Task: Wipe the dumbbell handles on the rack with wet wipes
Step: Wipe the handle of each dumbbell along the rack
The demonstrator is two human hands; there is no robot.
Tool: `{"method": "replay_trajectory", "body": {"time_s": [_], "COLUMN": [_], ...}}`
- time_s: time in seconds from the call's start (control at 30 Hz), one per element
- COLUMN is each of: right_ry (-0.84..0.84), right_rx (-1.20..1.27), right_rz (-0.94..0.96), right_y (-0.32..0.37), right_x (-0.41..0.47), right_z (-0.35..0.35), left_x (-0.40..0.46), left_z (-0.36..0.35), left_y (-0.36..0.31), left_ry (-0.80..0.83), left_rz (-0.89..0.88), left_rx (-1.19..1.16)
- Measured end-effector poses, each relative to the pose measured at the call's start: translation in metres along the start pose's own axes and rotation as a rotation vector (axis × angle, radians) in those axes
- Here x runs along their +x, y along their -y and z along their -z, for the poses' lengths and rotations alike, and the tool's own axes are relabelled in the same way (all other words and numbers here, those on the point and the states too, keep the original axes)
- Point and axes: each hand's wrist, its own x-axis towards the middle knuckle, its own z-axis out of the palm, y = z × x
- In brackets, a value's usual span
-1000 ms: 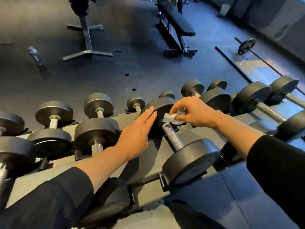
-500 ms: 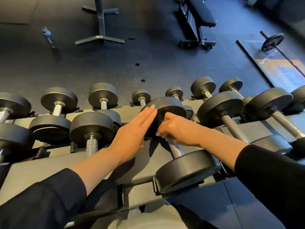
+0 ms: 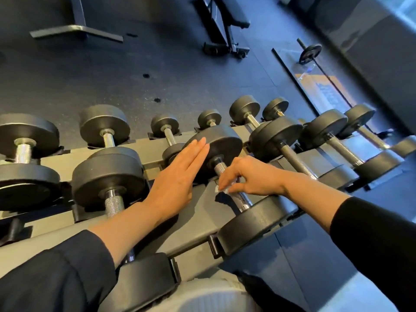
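Observation:
A black dumbbell lies across the grey rack, its knurled steel handle running from the far head down to the near head. My right hand is wrapped over the middle of that handle, pinching a white wet wipe against it; only a small corner of the wipe shows below my fingers. My left hand rests flat with straight fingers, fingertips touching the inner face of the far head.
More dumbbells fill the rack on both sides: one with a knurled handle to the left, longer dark-handled ones to the right. Beyond the rack lie dark rubber floor, a weight bench and a barbell plate.
My right hand with the wipe has slid down the handle from beside the far head towards the middle. My left hand stays against the far head. The camera view has shifted.

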Motion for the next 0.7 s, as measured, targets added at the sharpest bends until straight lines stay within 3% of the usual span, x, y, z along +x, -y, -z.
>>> {"method": "replay_trajectory", "body": {"time_s": [0.23, 0.3, 0.47, 0.7], "right_ry": [0.315, 0.337, -0.253, -0.217], "right_rx": [0.067, 0.090, 0.055, 0.112], "right_rz": [-0.165, -0.186, -0.175, -0.138], "right_y": [0.014, 0.018, 0.013, -0.005], "right_x": [-0.005, -0.003, 0.017, 0.012], "right_z": [0.013, 0.015, 0.012, -0.002], "left_x": [-0.001, -0.002, -0.002, -0.001], "left_z": [-0.004, -0.004, -0.006, -0.006], "left_y": [0.005, 0.005, 0.001, -0.002], "left_ry": [0.012, 0.007, -0.033, -0.026], "left_rz": [-0.001, -0.004, 0.004, 0.017], "left_rx": [-0.096, -0.113, -0.119, -0.105]}}
